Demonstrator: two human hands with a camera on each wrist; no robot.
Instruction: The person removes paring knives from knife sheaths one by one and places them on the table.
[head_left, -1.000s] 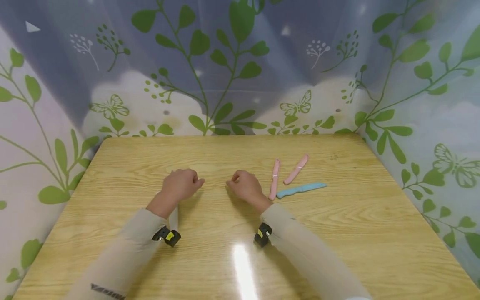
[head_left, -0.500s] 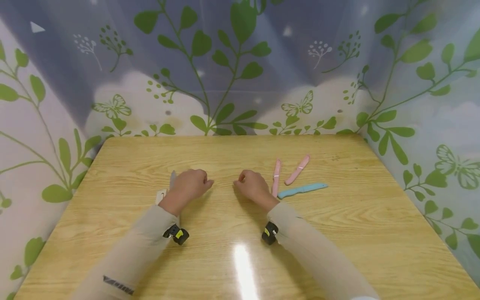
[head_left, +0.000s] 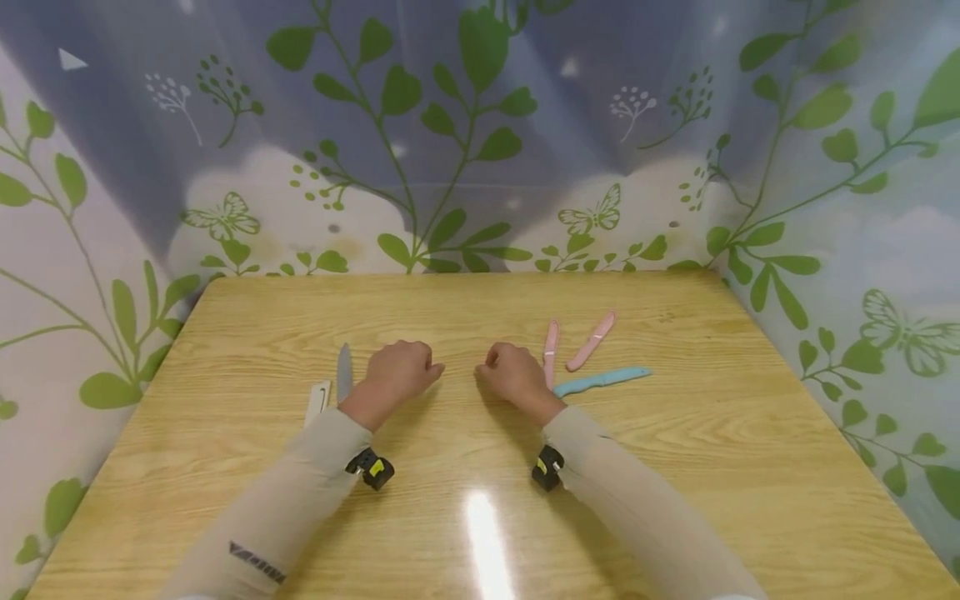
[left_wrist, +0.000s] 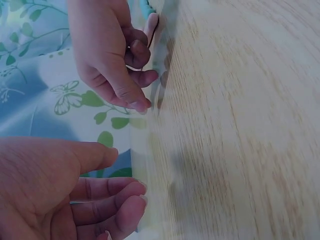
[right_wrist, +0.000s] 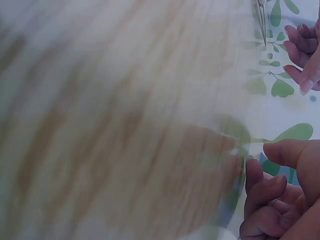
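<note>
Left hand (head_left: 399, 371): it was over the table (head_left: 420, 533), near the middle; the fingers were loosely bent; the thumb stood apart from them.
Right hand (head_left: 512, 371): it was at three o'clock from the left one, with bare wood between; its fingers were also loosely bent, with a gap to the thumb.
Grey knife (head_left: 344, 373): it lay near the left hand, at nine o'clock; the blade pointed to twelve; the lower part was hidden by the arm.
White piece (head_left: 318, 400): it lay just beside the grey knife, between seven and eight o'clock from it; it leaned to one o'clock.
Pink knives (head_left: 551, 343): the two lay at about two o'clock from the right hand; the nearer was almost upright to twelve, the farther leaned to one.
Blue knife (head_left: 603, 380): it lay at three o'clock from the right hand; whether it touched the nearer pink one, I could not tell.
Sleeves (head_left: 637, 496): both were beige; they came from seven and five o'clock.
Wall (head_left: 450, 133): it stood at twelve; green leaves covered it.
</note>
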